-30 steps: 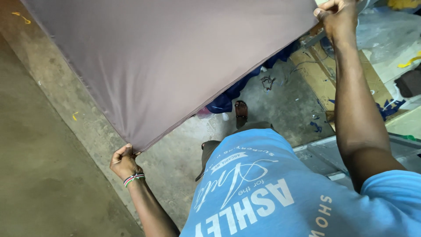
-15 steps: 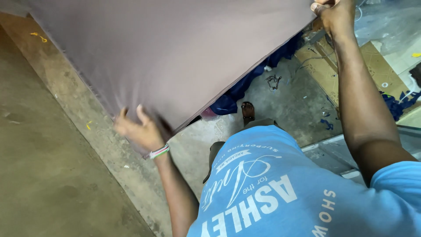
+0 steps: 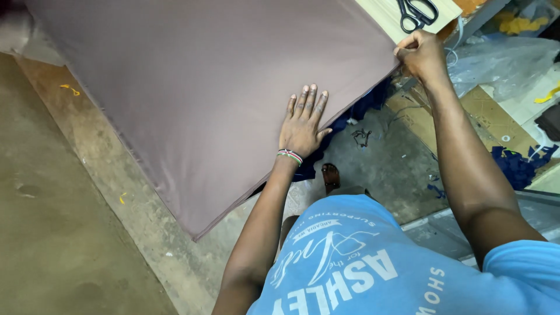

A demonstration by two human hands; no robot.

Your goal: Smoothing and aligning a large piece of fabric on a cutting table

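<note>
A large sheet of mauve-grey fabric hangs over the edge of a table and fills the upper middle of the view. My left hand, with a beaded bracelet at the wrist, lies flat on the fabric near its lower right edge, fingers together. My right hand is closed on the fabric's upper right corner at the table edge. The fabric's lower corner hangs free above the concrete floor.
Black scissors lie on the pale wooden tabletop beyond my right hand. Dark blue cloth scraps and cardboard litter the floor on the right. Bare concrete floor spreads left. My sandalled foot shows below.
My left hand let go of the fabric's lower corner, moved up and to the right, and now lies flat on the sheet. The right hand keeps its grip on the corner.
</note>
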